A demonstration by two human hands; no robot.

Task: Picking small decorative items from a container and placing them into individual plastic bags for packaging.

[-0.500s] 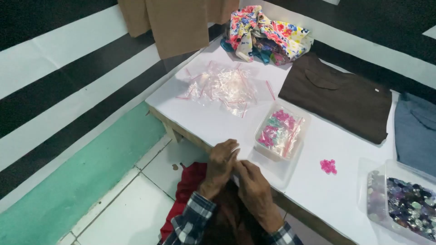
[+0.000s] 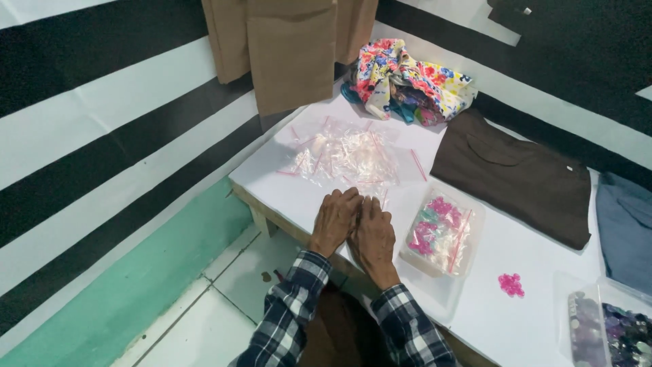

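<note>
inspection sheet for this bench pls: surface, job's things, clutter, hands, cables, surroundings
Surface: white table, low, set against a striped wall.
Job's things: pile of clear zip bags; clear tray of filled pink and green bags.
Clutter: brown folded garment, floral cloth, blue garment, pink beads, box of dark beads.
Hands: left hand and right hand together at the table's near edge; anything held is hidden.
Cables: nothing seen.
Surroundings: black-and-white wall, green floor strip, white tiles.
</note>
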